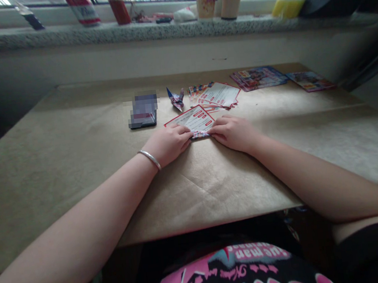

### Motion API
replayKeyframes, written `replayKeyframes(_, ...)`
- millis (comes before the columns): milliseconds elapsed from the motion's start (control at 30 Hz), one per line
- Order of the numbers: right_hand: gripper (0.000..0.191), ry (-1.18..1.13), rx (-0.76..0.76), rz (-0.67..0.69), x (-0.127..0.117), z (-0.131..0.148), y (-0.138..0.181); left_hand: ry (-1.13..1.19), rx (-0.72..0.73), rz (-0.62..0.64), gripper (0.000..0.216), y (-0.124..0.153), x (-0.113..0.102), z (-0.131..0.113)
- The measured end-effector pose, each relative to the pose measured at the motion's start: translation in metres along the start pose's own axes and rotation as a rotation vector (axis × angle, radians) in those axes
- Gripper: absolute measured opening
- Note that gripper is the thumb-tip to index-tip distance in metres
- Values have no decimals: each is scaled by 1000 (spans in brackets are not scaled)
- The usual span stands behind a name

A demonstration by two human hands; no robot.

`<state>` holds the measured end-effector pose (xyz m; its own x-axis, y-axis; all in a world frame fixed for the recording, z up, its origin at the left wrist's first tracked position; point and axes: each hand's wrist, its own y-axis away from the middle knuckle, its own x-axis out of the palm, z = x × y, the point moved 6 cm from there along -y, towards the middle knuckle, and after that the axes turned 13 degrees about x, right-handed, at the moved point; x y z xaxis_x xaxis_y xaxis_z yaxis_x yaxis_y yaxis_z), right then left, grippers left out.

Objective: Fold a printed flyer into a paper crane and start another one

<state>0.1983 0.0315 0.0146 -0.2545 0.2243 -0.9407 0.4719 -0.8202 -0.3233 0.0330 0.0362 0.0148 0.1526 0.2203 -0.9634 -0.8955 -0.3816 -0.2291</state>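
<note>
A sheet of printed paper point(191, 120) with a red border lies on the table in front of me, its near edge folded over into a narrow coloured strip. At the left end of that fold, my left hand point(170, 141) pinches the paper; a silver bangle circles the wrist. My right hand point(231, 131) grips the fold's other end, fingertips pressed together. Just beyond the sheet stands a folded paper crane point(176, 99) in blue, white and red. Several more printed sheets point(222, 94) lie fanned out behind my right hand.
A phone point(143, 111), its screen blurred, lies left of the crane. Stacks of colourful cards point(260, 78) sit at the back right of the cloth-covered table point(75, 149). Bottles, a red container point(119, 10) and a yellow block point(288, 7) line the stone windowsill point(63, 37).
</note>
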Motion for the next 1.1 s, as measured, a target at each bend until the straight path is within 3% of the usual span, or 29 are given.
replayKeyframes(400,29,62,39,16,-2,4,0,-42,-26,24,38,1,1,0)
replayKeyframes(633,29,41,53,-10,3,2,-5,11,-78,-25,38,2,2,9)
replayKeyframes(1100,28,72,122,50,-2,-1,-2,-67,-191,95,45,0,1,-9)
